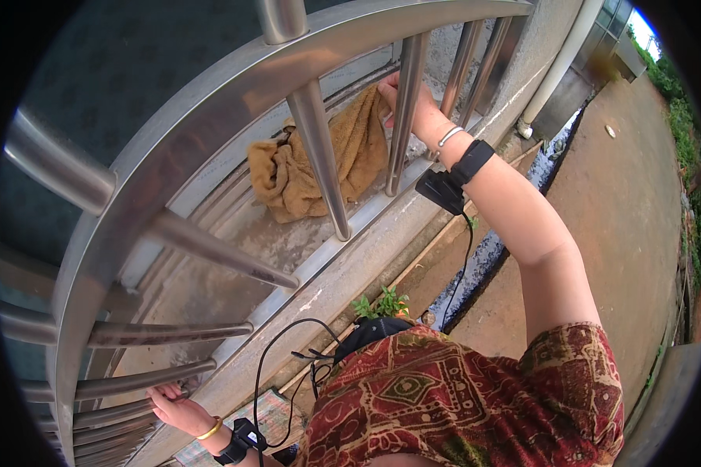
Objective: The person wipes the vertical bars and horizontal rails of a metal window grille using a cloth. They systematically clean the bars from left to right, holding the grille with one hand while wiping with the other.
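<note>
My right hand (412, 108) reaches between the upright stainless steel bars of a window grille. Its fingertips pinch the upper corner of a brown terry cloth (359, 134). Bunched and folded at its left end, the cloth rests on the dusty concrete window sill (286, 242) behind the bars. At the lower left, my left hand (181, 408) is at the grille with its fingers curled around one of the steel bars (122, 413); part of its grip is hidden.
A curved steel rail (169, 105) crosses the bars in front of a dark window pane (134, 64). Below the ledge run a narrow water-filled gutter (490, 251) and a concrete path (613, 192). A black cable (464, 274) hangs from my right wrist. A green plant (382, 303) grows near the wall.
</note>
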Available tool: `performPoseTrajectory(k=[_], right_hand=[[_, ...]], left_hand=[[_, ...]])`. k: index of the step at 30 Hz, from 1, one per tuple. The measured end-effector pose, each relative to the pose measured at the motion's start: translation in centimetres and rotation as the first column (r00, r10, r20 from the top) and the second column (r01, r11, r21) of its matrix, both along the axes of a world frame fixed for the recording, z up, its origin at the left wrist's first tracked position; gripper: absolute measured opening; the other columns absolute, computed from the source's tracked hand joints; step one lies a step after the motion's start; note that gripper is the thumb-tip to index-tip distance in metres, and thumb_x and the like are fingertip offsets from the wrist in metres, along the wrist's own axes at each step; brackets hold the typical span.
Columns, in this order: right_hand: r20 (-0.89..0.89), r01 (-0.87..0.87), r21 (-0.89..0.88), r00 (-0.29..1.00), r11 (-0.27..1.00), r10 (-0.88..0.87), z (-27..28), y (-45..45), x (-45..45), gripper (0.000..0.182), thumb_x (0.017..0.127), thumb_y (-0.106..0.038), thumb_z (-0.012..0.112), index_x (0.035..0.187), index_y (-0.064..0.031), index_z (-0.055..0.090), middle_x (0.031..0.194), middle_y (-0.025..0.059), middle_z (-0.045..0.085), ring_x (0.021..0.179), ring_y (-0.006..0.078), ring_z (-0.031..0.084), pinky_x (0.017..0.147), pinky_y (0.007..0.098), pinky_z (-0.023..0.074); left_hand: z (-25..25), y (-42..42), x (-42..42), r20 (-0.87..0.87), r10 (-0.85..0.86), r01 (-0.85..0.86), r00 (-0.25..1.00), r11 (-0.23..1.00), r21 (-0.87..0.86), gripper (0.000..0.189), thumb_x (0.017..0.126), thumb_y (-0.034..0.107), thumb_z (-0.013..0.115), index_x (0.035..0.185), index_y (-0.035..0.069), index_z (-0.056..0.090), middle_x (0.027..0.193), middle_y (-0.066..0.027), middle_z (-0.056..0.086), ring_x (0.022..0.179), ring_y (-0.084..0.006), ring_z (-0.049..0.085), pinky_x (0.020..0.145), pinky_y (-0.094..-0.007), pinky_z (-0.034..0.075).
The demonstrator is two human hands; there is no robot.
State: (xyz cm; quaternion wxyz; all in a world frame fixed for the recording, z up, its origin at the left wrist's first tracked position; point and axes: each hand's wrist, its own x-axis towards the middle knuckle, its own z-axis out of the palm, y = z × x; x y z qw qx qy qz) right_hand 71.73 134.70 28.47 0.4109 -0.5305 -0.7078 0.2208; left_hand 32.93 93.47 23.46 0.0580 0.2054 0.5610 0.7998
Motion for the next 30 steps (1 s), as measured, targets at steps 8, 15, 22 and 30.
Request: performPoseTrajectory(k=[8, 15, 22, 30], right_hand=[[0.281, -0.541, -0.483, 0.649, 0.688, 0.707, 0.4, -2.8, -1.2, 0.046, 0.086, -0.034, 0.055, 0.121, -0.0052, 0.05, 0.125, 0.0147, 0.047, 0.118, 0.0293, 0.043, 0.1, 0.0352, 0.0343], [0.703, -0.572, -0.192, 0.487, 0.798, 0.519, -4.0, -1.5, -0.4, 0.056, 0.085, -0.04, 0.052, 0.13, -0.0074, 0.042, 0.126, 0.0166, 0.048, 0.122, 0.0302, 0.039, 0.101, 0.0358, 0.0319], [0.992, -0.142, -0.058, 0.105, 0.988, 0.073, -1.8, 0.0, -1.7, 0.027, 0.083, -0.023, 0.053, 0.103, -0.0088, 0.064, 0.108, 0.0098, 0.062, 0.098, 0.0289, 0.058, 0.08, 0.0439, 0.0437], [0.785, -0.073, 0.001, 0.617, 0.997, 0.044, -2.7, 3.2, 1.0, 0.052, 0.084, -0.021, 0.055, 0.13, -0.0007, 0.039, 0.115, 0.0208, 0.055, 0.101, 0.0316, 0.057, 0.077, 0.0415, 0.0479]], left_hand=[[0.0, -0.1, 0.1, 0.025, 0.065, -0.065, 0.998, 0.998, 0.006, 0.029, 0.091, 0.018, 0.048, 0.065, 0.01, 0.039, 0.06, 0.0014, 0.034, 0.055, -0.01, 0.03, 0.053, -0.0253, 0.028], [-0.3, -0.1, -0.2, 0.035, 0.071, -0.07, 0.997, 0.997, -0.009, 0.03, 0.091, 0.018, 0.049, 0.064, 0.01, 0.04, 0.06, 0.0012, 0.034, 0.055, -0.0098, 0.03, 0.053, -0.0247, 0.028], [0.3, -0.1, 0.4, 0.031, 0.046, -0.046, 0.998, 0.999, -0.003, 0.031, 0.092, 0.016, 0.047, 0.063, 0.01, 0.037, 0.06, 0.0016, 0.033, 0.055, -0.0094, 0.029, 0.053, -0.0245, 0.027], [0.5, 0.7, 0.8, 0.056, 0.036, -0.037, 0.998, 0.999, 0.017, 0.03, 0.093, 0.014, 0.046, 0.065, 0.011, 0.035, 0.059, 0.0022, 0.031, 0.053, -0.0089, 0.025, 0.051, -0.0243, 0.025]])
